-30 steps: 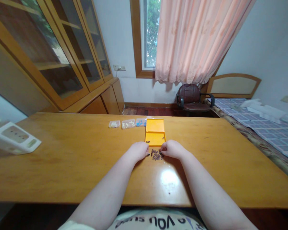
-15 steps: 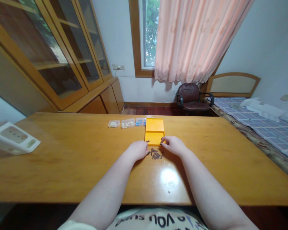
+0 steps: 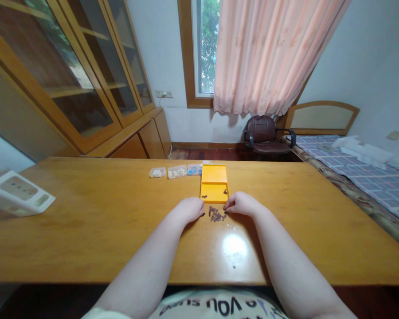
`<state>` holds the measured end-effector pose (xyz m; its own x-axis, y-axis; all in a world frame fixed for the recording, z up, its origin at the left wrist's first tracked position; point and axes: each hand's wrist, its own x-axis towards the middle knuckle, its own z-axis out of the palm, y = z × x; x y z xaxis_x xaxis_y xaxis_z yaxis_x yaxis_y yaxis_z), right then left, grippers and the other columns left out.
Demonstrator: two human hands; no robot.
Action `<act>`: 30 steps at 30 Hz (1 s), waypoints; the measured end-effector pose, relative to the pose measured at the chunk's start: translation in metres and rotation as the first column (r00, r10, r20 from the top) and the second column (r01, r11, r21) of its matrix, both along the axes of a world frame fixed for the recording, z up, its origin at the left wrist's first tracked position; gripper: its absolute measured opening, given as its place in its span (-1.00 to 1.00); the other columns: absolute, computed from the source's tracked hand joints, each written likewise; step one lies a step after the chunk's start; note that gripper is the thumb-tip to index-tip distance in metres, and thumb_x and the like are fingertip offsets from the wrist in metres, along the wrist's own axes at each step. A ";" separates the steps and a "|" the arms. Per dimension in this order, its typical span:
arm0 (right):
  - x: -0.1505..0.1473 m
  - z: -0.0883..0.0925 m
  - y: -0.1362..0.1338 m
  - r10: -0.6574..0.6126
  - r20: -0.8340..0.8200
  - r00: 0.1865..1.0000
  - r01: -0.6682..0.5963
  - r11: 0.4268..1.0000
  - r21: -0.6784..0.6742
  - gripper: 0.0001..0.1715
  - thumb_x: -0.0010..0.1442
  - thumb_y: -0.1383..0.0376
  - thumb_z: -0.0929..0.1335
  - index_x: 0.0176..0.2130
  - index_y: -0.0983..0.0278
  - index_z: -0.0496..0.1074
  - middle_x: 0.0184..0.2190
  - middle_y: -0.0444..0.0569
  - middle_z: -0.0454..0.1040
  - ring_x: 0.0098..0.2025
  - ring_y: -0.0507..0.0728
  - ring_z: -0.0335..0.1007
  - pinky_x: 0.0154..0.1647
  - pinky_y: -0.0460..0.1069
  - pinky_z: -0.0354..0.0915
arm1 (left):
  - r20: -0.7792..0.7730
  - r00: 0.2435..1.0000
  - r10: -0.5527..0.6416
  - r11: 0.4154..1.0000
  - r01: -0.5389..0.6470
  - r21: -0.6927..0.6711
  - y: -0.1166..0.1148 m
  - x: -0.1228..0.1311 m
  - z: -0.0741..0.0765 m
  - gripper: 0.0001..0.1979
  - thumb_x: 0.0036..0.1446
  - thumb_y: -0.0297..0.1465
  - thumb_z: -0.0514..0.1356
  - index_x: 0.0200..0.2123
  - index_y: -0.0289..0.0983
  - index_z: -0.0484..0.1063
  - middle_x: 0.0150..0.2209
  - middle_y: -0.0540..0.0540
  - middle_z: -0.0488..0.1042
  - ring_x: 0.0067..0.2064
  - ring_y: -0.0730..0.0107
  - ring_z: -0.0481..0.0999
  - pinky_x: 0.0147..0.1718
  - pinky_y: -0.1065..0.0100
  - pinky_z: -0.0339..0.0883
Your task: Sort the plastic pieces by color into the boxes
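A yellow open box (image 3: 214, 173) lies on the wooden table, with a few small dark pieces in the near compartment's left and right corners. Just in front of it is a pile of small brown pieces (image 3: 215, 215). My left hand (image 3: 192, 209) rests at the pile's left side, fingers curled together near the box's lower left corner; whatever it may hold is hidden. On the other side my right hand (image 3: 241, 204) is at the pile's right edge, thumb and fingertips pinched by some pieces; too small to tell if one is held.
Three clear containers with small pieces, one whitish (image 3: 157, 173), one cream (image 3: 177, 172), one blue (image 3: 194, 169), line up left of the box. A white device (image 3: 20, 190) stands at the table's left. One tiny piece (image 3: 234, 267) lies near the front edge.
My right hand has moved from the box's lower right corner toward me, down to the pile. Dark pieces now show in that corner. My left hand has shifted slightly left.
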<state>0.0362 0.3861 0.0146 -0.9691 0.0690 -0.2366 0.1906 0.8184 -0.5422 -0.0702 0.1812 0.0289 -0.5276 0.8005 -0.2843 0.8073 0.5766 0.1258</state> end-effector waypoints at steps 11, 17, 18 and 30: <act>0.000 0.001 -0.012 0.026 -0.063 0.998 -0.011 0.973 0.231 -0.78 0.04 0.26 0.32 -0.37 0.20 0.58 -0.44 -0.07 0.57 -0.43 0.06 0.40 -0.44 -0.11 0.14 | 0.041 0.998 0.051 0.986 -0.057 0.155 -0.002 -0.009 0.009 -0.76 0.15 -0.35 0.01 -0.29 -0.22 0.48 -0.23 -0.14 0.55 -0.27 0.27 0.50 -0.33 0.37 0.28; 0.000 -0.001 -0.012 0.015 -0.099 0.995 0.005 0.981 0.195 -0.81 0.05 0.26 0.32 -0.39 0.22 0.54 -0.47 -0.09 0.53 -0.48 0.03 0.33 -0.47 -0.12 0.09 | 0.114 0.993 0.003 0.994 -0.016 0.109 -0.007 -0.015 0.006 -0.87 -0.02 -0.35 0.17 -0.37 -0.19 0.49 -0.33 -0.05 0.55 -0.35 0.33 0.47 -0.42 0.42 0.22; 0.000 0.000 -0.011 0.003 -0.119 0.993 0.018 0.984 0.175 -0.81 0.06 0.26 0.32 -0.39 0.23 0.54 -0.47 -0.09 0.53 -0.48 0.02 0.32 -0.48 -0.12 0.08 | 0.134 0.991 0.002 0.996 -0.014 0.092 -0.006 -0.015 0.003 -0.87 -0.04 -0.34 0.19 -0.37 -0.19 0.49 -0.34 -0.04 0.55 -0.36 0.33 0.47 -0.43 0.42 0.21; -0.001 0.002 -0.011 -0.112 -0.282 0.953 0.155 0.979 0.133 -0.70 0.17 0.18 0.29 -0.15 0.19 0.51 -0.41 -0.06 0.53 -0.41 0.05 0.35 -0.40 -0.10 0.12 | 0.100 0.994 -0.044 0.996 0.036 0.081 -0.002 -0.010 -0.003 -0.83 0.03 -0.35 0.09 -0.43 -0.24 0.47 -0.42 -0.07 0.53 -0.43 0.35 0.43 -0.51 0.41 0.14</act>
<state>0.0355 0.3749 0.0169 -0.9746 0.2164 0.0582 0.1662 0.8723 -0.4599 -0.0800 0.1793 0.0259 -0.4659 0.8426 -0.2700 0.8104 0.5289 0.2519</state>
